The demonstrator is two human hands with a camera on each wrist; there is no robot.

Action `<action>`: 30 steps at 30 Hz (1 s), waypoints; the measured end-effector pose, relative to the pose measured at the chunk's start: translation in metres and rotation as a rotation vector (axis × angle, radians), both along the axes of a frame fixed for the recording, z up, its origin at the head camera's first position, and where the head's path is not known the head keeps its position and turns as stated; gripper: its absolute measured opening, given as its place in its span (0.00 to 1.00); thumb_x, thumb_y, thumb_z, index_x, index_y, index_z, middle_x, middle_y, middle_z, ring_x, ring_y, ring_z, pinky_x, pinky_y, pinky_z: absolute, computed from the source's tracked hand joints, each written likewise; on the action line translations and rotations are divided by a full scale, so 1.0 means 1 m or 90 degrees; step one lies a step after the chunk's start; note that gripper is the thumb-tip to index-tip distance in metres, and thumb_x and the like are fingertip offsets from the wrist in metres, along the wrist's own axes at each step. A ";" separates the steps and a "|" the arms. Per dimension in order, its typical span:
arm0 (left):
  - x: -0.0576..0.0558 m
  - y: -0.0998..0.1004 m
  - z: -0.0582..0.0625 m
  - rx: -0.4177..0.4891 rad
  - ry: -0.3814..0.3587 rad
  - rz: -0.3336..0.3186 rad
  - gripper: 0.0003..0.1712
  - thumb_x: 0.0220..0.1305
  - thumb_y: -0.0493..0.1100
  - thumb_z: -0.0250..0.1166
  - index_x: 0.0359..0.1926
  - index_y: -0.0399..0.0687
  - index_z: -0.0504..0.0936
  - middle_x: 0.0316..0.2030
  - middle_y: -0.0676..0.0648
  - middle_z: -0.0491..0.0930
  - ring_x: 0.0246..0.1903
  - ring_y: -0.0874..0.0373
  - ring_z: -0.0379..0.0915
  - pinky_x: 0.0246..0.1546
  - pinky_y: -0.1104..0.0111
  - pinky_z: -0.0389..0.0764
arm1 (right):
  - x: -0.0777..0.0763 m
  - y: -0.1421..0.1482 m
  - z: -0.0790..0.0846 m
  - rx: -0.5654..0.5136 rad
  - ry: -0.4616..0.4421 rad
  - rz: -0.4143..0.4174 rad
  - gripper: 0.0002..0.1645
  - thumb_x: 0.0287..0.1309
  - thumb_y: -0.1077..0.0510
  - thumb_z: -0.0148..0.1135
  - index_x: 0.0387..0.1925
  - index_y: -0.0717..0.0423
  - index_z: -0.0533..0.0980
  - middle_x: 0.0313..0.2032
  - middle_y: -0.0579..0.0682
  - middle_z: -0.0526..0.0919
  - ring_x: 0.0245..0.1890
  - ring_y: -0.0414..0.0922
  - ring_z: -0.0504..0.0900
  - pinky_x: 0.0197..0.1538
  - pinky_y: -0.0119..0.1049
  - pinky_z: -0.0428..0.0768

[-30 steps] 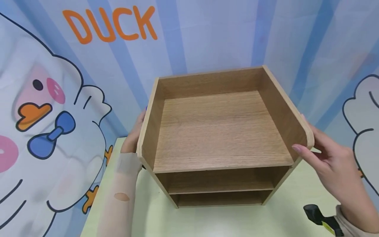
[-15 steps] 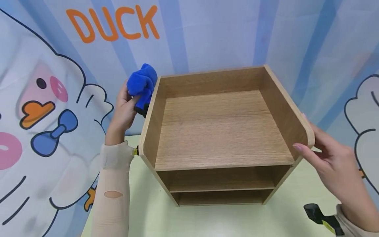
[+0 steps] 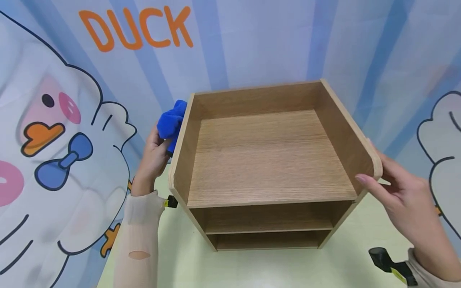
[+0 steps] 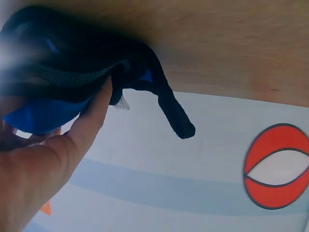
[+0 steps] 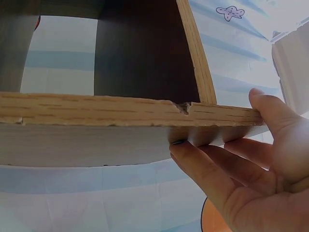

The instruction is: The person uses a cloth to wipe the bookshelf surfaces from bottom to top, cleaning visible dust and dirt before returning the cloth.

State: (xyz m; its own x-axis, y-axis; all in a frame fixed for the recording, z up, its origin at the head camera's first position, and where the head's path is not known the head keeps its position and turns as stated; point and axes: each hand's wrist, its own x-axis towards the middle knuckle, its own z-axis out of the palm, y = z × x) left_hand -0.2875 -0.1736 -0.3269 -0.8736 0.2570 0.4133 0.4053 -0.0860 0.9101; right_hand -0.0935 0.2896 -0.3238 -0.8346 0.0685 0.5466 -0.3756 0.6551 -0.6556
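Observation:
A small wooden shelf unit stands upright before me, its front tilted into view with an upper tray and two lower compartments. My left hand grips a bunched blue cloth at the outer face of the left side panel. In the left wrist view the cloth's dark trim hangs out as a strap, with a white tag beside it, right at the wood. My right hand holds the rounded front corner of the right side panel, thumb on one face and fingers on the other.
A pale table top lies under the unit. Close behind rises a blue striped backdrop printed with ducks and orange lettering. Black wrist camera mounts stick out at both sleeves.
My left hand first rose with the cloth from behind the left panel to near its back corner, then slid part way down again. My right hand and the unit have stayed put.

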 end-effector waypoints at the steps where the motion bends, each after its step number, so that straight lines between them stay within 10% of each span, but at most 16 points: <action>1: 0.004 -0.001 -0.004 -0.007 0.003 0.009 0.23 0.77 0.35 0.50 0.68 0.52 0.67 0.62 0.39 0.68 0.59 0.46 0.69 0.49 0.62 0.82 | 0.000 0.000 0.000 0.003 -0.004 -0.005 0.42 0.62 0.67 0.66 0.74 0.41 0.63 0.61 0.69 0.74 0.47 0.59 0.82 0.40 0.12 0.72; 4: 0.013 -0.002 -0.018 -0.031 0.017 0.037 0.26 0.75 0.30 0.48 0.69 0.52 0.67 0.59 0.42 0.70 0.57 0.49 0.71 0.49 0.65 0.81 | 0.000 -0.001 -0.001 0.009 -0.010 -0.013 0.43 0.63 0.66 0.66 0.74 0.41 0.62 0.61 0.70 0.73 0.45 0.73 0.77 0.39 0.12 0.71; 15: 0.058 -0.003 -0.070 -0.088 0.039 0.076 0.26 0.75 0.35 0.53 0.72 0.44 0.64 0.62 0.45 0.69 0.60 0.51 0.68 0.53 0.69 0.78 | 0.000 -0.002 -0.002 -0.005 -0.021 -0.016 0.42 0.65 0.65 0.64 0.75 0.40 0.61 0.62 0.69 0.72 0.47 0.73 0.76 0.40 0.12 0.70; 22: 0.094 -0.011 -0.105 -0.150 0.008 0.102 0.30 0.75 0.29 0.49 0.75 0.46 0.61 0.68 0.39 0.66 0.61 0.43 0.69 0.54 0.57 0.80 | -0.001 -0.004 -0.003 -0.027 -0.005 -0.013 0.40 0.64 0.66 0.65 0.73 0.40 0.64 0.60 0.68 0.75 0.47 0.18 0.71 0.42 0.13 0.72; 30: 0.130 -0.009 -0.142 -0.143 -0.081 0.128 0.25 0.76 0.34 0.52 0.71 0.44 0.64 0.66 0.39 0.68 0.63 0.44 0.67 0.59 0.36 0.69 | 0.000 -0.004 -0.010 -0.037 -0.008 -0.019 0.36 0.64 0.66 0.64 0.72 0.48 0.67 0.57 0.70 0.76 0.46 0.18 0.71 0.42 0.11 0.71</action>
State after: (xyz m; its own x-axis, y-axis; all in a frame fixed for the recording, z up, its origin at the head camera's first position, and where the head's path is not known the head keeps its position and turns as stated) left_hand -0.1572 -0.1829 -0.4692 -0.9572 0.1469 0.2494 0.2750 0.1923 0.9420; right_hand -0.0939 0.2852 -0.3339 -0.8386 0.1249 0.5302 -0.3473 0.6273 -0.6971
